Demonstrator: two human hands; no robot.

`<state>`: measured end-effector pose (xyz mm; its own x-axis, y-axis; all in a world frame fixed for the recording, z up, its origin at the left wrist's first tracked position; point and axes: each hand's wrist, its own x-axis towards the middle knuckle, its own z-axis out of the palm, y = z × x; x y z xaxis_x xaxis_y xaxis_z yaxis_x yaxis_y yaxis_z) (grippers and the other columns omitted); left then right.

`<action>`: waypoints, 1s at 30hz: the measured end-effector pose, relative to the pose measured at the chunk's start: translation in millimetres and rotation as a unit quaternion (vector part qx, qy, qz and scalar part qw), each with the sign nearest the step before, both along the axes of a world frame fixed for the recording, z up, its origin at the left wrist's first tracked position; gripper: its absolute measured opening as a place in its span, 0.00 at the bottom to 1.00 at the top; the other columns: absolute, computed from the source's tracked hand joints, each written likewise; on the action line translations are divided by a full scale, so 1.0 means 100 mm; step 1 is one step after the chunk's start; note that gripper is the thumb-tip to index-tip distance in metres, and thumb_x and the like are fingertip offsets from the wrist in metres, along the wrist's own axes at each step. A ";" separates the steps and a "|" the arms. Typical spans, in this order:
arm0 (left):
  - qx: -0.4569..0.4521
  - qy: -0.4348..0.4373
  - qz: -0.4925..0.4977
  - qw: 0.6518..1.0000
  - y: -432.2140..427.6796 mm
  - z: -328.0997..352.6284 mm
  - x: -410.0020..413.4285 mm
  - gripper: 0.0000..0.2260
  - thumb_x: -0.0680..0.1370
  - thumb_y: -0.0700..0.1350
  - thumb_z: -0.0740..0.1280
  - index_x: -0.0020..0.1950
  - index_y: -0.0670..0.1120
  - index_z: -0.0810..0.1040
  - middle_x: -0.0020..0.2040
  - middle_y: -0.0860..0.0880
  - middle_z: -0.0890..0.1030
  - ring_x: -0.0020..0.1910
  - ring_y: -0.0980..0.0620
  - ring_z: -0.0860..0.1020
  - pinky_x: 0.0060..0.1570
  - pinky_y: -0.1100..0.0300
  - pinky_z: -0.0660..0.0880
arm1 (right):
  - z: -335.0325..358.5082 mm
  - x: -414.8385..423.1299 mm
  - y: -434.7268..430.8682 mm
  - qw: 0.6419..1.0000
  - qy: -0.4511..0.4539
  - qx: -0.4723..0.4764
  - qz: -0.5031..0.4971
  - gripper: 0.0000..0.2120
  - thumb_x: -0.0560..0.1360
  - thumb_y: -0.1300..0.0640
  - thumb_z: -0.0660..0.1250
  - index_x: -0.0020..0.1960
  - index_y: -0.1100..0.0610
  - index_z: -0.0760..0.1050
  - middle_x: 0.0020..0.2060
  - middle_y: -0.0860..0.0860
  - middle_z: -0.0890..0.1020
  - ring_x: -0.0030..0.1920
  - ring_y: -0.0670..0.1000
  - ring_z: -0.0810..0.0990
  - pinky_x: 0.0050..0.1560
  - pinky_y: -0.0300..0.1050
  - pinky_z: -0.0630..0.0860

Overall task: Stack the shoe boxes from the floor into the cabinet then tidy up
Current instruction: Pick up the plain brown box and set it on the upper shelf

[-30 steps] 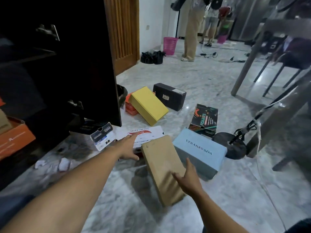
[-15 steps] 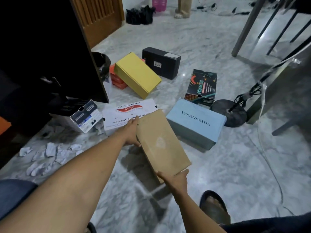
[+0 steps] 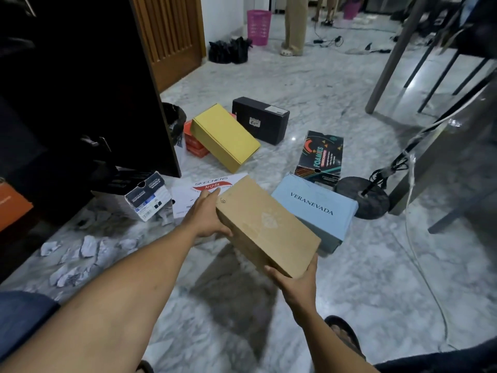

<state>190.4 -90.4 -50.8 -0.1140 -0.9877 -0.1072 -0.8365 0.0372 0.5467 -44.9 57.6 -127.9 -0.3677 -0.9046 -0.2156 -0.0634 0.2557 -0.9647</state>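
Head view looks down on a grey marble floor [image 3: 349,265], with the dark cabinet [image 3: 107,90] standing open at the left and an orange box [image 3: 13,205] low inside it. Both hands hold a plain brown shoe box [image 3: 266,224] tilted in the air above the floor, its shadow on the marble beneath. Just past its right side a pale blue box [image 3: 314,208] lettered VERANEVADA lies flat. Farther off, a yellow box [image 3: 226,135] leans on a small orange-red box [image 3: 193,144], a black box [image 3: 261,119] stands behind them, and a dark FOAMIES box [image 3: 320,157] lies near the blue one. A white SKECHERS box [image 3: 193,192] lies flat behind the left hand [image 3: 207,216], and a smaller labelled box [image 3: 145,195] sits at the cabinet's foot. The left hand clasps the brown box's left side near its far end, thumb tucked beneath. The right hand [image 3: 298,281] cups the near end from below, thumb up the right side. Crumpled paper scraps [image 3: 88,246] lie scattered at lower left
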 end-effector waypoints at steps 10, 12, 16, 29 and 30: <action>-0.151 0.152 0.120 0.970 0.37 1.11 0.74 0.55 0.51 0.52 0.87 0.75 0.45 0.68 0.66 0.47 0.70 0.67 0.45 0.69 0.63 0.56 0.68 | 1.39 0.37 -0.40 0.982 0.032 -0.152 0.108 0.53 0.57 0.50 0.85 0.71 0.33 0.56 0.63 0.44 0.73 0.61 0.55 0.75 0.59 0.60 0.79; -0.175 0.183 0.132 0.958 0.48 1.45 1.04 0.59 0.52 0.53 0.87 0.79 0.48 0.63 0.71 0.48 0.71 0.71 0.47 0.69 0.67 0.53 0.69 | 1.74 0.61 -0.50 0.970 0.048 -0.190 0.141 0.54 0.60 0.55 0.85 0.74 0.39 0.55 0.63 0.44 0.71 0.63 0.51 0.73 0.63 0.51 0.75; -0.225 0.201 0.164 0.939 0.75 2.10 1.68 0.60 0.53 0.56 0.86 0.80 0.55 0.60 0.72 0.51 0.71 0.71 0.49 0.69 0.69 0.49 0.70 | 2.41 1.17 -0.59 0.939 0.077 -0.262 0.208 0.56 0.57 0.40 0.84 0.75 0.40 0.54 0.68 0.41 0.68 0.67 0.50 0.71 0.66 0.60 0.75; -0.314 0.219 0.324 0.865 0.43 3.00 3.72 0.50 0.52 0.48 0.87 0.70 0.47 0.69 0.62 0.50 0.76 0.63 0.48 0.75 0.63 0.51 0.74 | 3.23 3.22 -1.76 0.876 0.027 -0.295 0.380 0.61 0.57 0.26 0.76 0.78 0.35 0.42 0.78 0.43 0.58 0.74 0.53 0.67 0.71 0.60 0.71; -0.319 0.228 0.334 0.857 0.34 3.00 3.87 0.48 0.53 0.45 0.87 0.69 0.45 0.69 0.61 0.49 0.76 0.63 0.47 0.75 0.62 0.52 0.74 | 3.24 3.38 -1.86 0.870 0.027 -0.304 0.387 0.59 0.59 0.27 0.75 0.78 0.34 0.43 0.76 0.42 0.60 0.73 0.51 0.68 0.71 0.58 0.71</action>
<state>576.9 -56.2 249.6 0.6128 -0.6898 0.3854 -0.4931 0.0473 0.8687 293.5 -128.1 195.8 0.4071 -0.8270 0.3877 -0.0387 -0.4397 -0.8973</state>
